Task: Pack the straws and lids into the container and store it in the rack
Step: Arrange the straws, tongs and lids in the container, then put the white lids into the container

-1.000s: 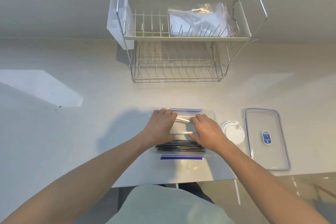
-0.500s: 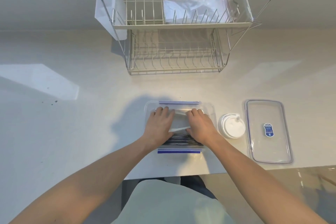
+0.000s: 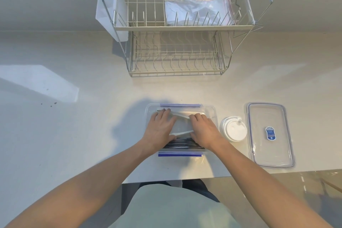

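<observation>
Left hand [image 3: 160, 129]: you lay it flat, fingers spread, on the straws in the container [image 3: 211, 112] | Straws [image 3: 182, 143]: dark bundle along near wall, white ones between hands | Right hand [image 3: 204, 129]: flat, pressing, gripping nothing | Lids [image 3: 234, 132]: stacked just beside container | Container lid [image 3: 270, 135]: far right | Rack [image 3: 177, 42]: behind, well apart.

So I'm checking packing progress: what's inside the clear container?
Dark straws along the near side of the container and white ones between both hands. Palms hide whatever lies beneath them.
</observation>
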Motion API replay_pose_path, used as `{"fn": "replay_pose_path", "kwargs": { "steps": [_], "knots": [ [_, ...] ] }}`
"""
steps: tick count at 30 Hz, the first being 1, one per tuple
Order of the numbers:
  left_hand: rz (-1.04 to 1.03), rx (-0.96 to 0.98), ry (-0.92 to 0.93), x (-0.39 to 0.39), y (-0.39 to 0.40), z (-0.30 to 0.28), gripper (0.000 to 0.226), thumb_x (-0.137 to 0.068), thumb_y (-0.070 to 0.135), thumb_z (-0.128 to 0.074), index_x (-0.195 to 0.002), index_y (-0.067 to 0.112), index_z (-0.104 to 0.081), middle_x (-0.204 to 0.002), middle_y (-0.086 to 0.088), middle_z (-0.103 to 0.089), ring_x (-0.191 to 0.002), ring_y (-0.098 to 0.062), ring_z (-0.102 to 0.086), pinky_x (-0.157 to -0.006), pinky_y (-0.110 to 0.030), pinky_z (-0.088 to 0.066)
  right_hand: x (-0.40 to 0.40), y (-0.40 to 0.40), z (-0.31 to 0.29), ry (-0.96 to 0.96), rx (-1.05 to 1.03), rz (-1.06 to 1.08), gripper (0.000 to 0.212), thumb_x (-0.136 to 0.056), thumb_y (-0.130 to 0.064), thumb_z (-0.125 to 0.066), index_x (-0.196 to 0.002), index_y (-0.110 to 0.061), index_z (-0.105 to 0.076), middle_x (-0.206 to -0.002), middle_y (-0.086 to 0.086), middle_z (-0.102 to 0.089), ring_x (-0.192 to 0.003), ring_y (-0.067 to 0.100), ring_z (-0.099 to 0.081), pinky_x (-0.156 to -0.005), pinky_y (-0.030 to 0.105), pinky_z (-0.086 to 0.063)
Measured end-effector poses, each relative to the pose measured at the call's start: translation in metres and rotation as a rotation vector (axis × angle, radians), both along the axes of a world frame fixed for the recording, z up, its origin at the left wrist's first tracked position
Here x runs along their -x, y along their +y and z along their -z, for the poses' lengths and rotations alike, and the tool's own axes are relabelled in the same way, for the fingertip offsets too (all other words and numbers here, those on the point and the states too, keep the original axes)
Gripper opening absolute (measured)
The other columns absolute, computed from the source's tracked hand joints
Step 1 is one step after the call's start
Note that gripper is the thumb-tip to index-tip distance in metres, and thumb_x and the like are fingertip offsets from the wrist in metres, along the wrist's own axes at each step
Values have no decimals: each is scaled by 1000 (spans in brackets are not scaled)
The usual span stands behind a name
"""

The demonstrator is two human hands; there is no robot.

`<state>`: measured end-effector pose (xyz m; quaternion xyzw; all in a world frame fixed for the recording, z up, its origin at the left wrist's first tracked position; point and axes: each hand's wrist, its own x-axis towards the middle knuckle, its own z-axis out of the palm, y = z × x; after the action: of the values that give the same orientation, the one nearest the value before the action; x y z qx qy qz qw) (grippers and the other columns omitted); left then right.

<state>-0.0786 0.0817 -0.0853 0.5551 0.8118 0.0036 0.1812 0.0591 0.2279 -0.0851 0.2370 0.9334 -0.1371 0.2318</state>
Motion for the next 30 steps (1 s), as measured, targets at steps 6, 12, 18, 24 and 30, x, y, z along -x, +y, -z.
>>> {"fn": "replay_pose_path", "kwargs": {
  "steps": [6,12,18,24,30],
  "knots": [
    [-42,-88,-148,2,8,-12,38,-91,34,-67,-122,13,-68,-125,-10,-65,-113,-31,-63,-98,-42,-49,-7,1,-20,181,-18,-32,32,-93,-13,-58,-124,-8,-58,-119,10,-61,-114,32,-55,-90,40,-49],
    [-24,-118,-338,17,57,-44,32,-99,36,-58,-126,21,-66,-117,3,-68,-108,-17,-63,-91,-34,-50,-38,34,-48,512,-102,201,25,-93,-17,-68,-115,-5,-69,-106,11,-70,-101,32,-64,-76,40,-55],
    [109,-45,-398,-4,114,-57,38,-97,35,-61,-132,18,-61,-121,-1,-64,-107,-20,-61,-89,-33,-49,-82,76,-46,404,49,661,52,-94,-28,-68,-141,-9,-55,-140,10,-56,-131,28,-51,-101,39,-44],
    [97,-37,-427,-59,154,-50,42,-97,32,-62,-135,15,-59,-124,-5,-64,-113,-23,-60,-92,-31,-43,-116,97,-31,392,167,1016,46,-93,-25,-67,-133,-5,-58,-130,15,-60,-119,31,-57,-95,35,-43],
    [77,-24,-331,-97,167,-37,34,-98,34,-54,-125,16,-62,-114,-4,-66,-109,-25,-62,-88,-37,-50,-144,87,-16,358,202,1149,36,-91,-24,-64,-123,-7,-61,-117,11,-61,-99,26,-57,-80,32,-42]
  ]
}}
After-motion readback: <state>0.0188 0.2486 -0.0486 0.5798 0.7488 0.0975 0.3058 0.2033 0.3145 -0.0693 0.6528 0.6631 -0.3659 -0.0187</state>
